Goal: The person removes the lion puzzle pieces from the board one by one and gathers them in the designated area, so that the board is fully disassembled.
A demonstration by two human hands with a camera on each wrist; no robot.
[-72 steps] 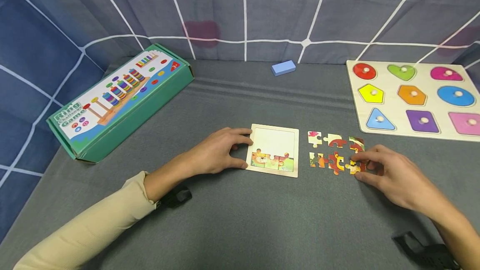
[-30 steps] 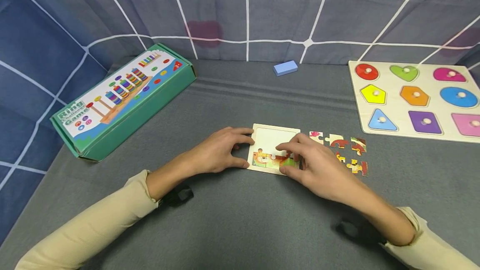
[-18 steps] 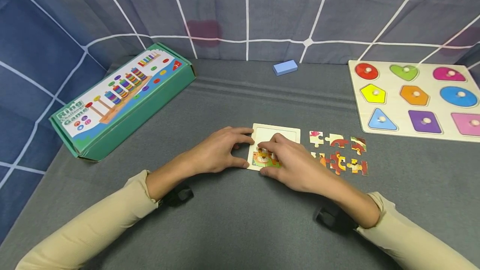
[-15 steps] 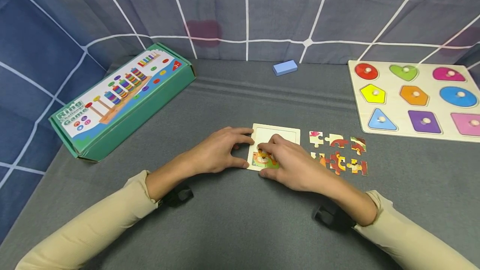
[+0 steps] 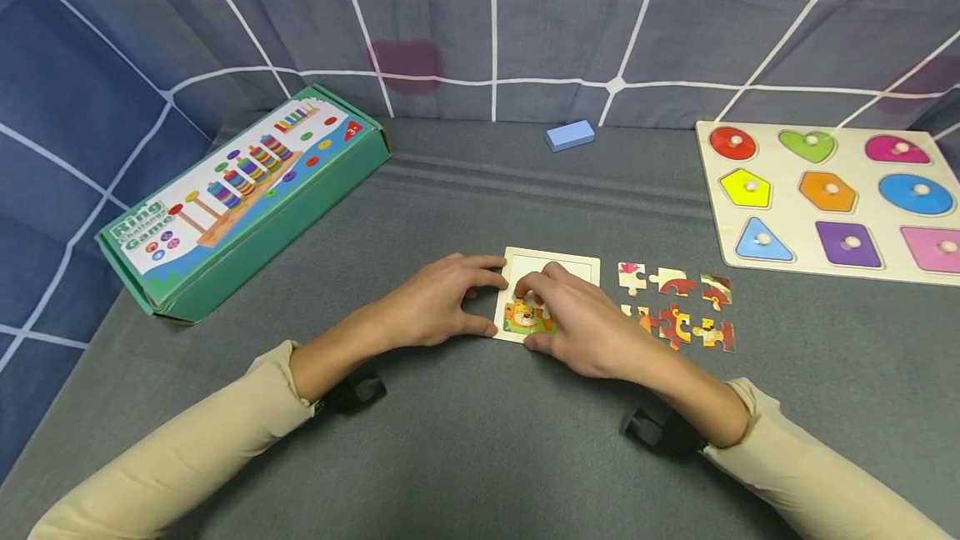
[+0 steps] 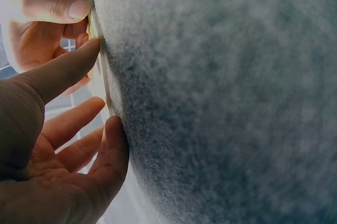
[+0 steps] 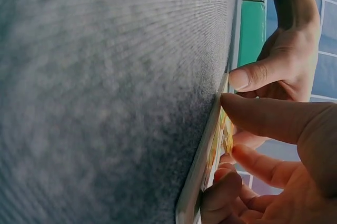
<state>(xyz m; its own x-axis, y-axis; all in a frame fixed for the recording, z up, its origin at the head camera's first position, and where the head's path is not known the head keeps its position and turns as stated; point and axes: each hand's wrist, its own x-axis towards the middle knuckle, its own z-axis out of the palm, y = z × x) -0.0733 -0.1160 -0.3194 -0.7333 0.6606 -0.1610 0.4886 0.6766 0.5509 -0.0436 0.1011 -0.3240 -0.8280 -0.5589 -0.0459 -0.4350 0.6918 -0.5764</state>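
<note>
A square wooden puzzle tray [image 5: 564,256] lies on the grey cloth, with lion-face jigsaw pieces [image 5: 522,317] along its near side. My left hand [image 5: 431,307] touches the tray's left side with thumb and fingertips. Over the tray's lower right, my right hand [image 5: 585,323] has its thumb at the near edge and index finger bent down to a puzzle piece. From the right wrist view, that index fingertip meets a slightly raised yellow piece [image 7: 228,138]. The right hand hides the tray's right part. Loose jigsaw pieces [image 5: 675,325] lie in two rows to the right.
At the left stands a green ring game box [image 5: 247,198]. A blue block [image 5: 570,136] sits near the tiled-pattern backdrop [image 5: 555,15]. The shape board with knobs [image 5: 795,232] lies at the far right, beyond the loose pieces.
My right hand has moved left from the loose pieces onto the tray, then shifted slightly, its index finger bending more. The left hand stays at the tray's left side.
</note>
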